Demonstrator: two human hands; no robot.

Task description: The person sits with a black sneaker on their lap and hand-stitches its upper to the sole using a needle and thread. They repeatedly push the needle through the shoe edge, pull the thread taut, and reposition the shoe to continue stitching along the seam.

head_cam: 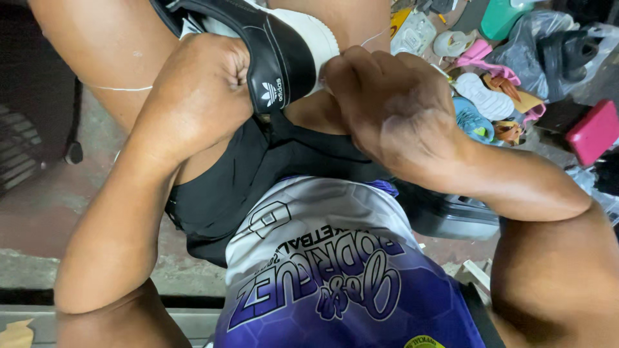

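Seen from above, seated, knees apart. Left hand (200,96) clenched into a fist on the near edge of a black-and-white sneaker (271,51), knuckles pressed against the black upper, grip tight on the shoe itself. Sneaker wedged between the bare thighs just beyond both hands, long axis running up and away from the left hand toward the top of the frame, white sole turned toward the right hand, black side panel facing the left. A thin white thread (122,88) drawn taut across the left thigh, out past the left hand's far side; what it is tied to cannot be told. Right hand (393,103) curled closed against the white sole edge, fingers folded under and pinching something hidden beneath them, perhaps thread or a needle, too concealed to say. Both hands touching the shoe, one on each flank, roughly level, neither clearly nearer than the other. Below the hands, black shorts (258,174) and a white-and-purple printed jersey (322,270). Beyond the right hand, a heap of loose footwear (483,96) in pink, white, blue and tan on the floor, a grey plastic bag (535,45) behind it, and a pink flat case (593,132) at the far edge. A dark plastic box (451,216) just under the right forearm.
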